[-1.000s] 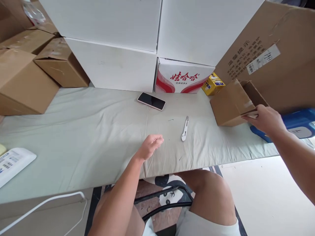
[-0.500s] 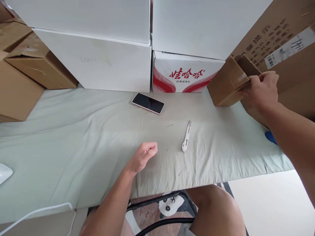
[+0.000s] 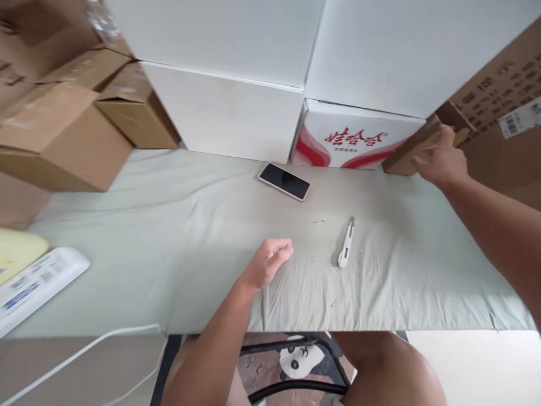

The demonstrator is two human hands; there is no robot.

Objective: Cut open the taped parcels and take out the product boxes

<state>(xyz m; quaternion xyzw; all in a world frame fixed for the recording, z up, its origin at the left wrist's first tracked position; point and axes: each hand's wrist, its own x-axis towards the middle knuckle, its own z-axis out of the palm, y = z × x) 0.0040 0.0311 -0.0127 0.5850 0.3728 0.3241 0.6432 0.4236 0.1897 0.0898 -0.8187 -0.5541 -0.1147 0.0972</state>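
My left hand [image 3: 270,260] rests on the pale green cloth [image 3: 203,242], curled into a fist with nothing visible in it. At the far right my right hand [image 3: 443,160] reaches to a small open-topped cardboard box [image 3: 403,159], thumb and fingers apart in front of it. That hand covers part of the box, so whether it touches cannot be made out. A white utility knife [image 3: 346,243] with its blade tip out lies on the cloth between my hands. Behind it, a phone [image 3: 284,181] lies screen up near the white cartons.
Stacked white cartons [image 3: 228,115] and a red-and-white carton [image 3: 355,138] line the back. Brown cardboard boxes [image 3: 76,129] stand left; a large printed carton [image 3: 502,158] stands right. A white and yellow package [image 3: 46,282] and white cable [image 3: 93,347] lie at left.
The small cardboard box has moved back against the red-and-white carton. My right hand's grip on its edge has loosened. The view has swung left; my left fist stays on the cloth.
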